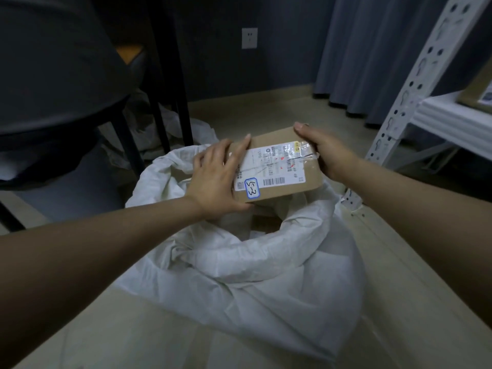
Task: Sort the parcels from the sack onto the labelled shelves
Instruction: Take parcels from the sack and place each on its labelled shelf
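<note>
Grip: left hand [215, 177] and right hand [326, 153] clasp opposite ends of cardboard parcel [306, 186], marked 5-3, held just above sack [239, 265] mouth. Stiff, likely light; taped faces slick, so hold edges. Beyond, right of sack: shelf [450, 117].

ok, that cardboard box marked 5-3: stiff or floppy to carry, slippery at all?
Probably stiff: the cardboard box shows flat faces between the left hand and right hand. Likely light, held above the sack. Glossy tape may be slick; bare cardboard should grip.
</note>
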